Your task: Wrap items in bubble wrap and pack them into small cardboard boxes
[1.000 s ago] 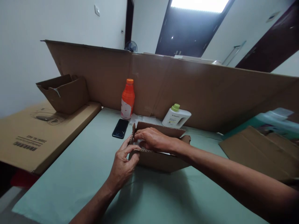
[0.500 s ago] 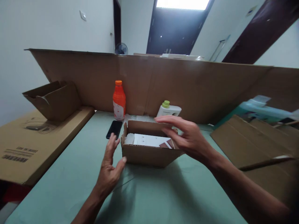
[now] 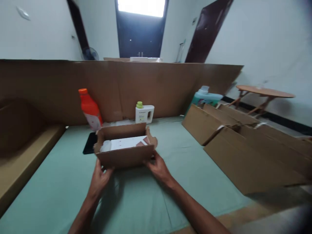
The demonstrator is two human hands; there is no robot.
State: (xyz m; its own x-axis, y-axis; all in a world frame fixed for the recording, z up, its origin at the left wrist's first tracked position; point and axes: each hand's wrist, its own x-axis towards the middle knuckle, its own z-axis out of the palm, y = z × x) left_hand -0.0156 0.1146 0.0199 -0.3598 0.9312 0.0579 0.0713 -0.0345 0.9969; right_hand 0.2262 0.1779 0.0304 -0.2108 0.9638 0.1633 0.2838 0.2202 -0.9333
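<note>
Cardboard, an open small box point(image 3: 124, 152) on the green tabletop point(image 3: 170, 195), is gripped at its near lower corners by the left hand point(image 3: 99, 180) and right hand point(image 3: 158, 167), fingers curled on it, its long axis lying crosswise between both, equally near.

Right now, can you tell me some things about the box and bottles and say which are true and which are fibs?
1. Both hands, left hand and right hand, hold the small cardboard box. True.
2. The box is closed. False: it is open, with white paper inside.
3. The orange bottle has a green cap. False: its cap is orange.
4. A black phone lies behind the box. True.
</note>
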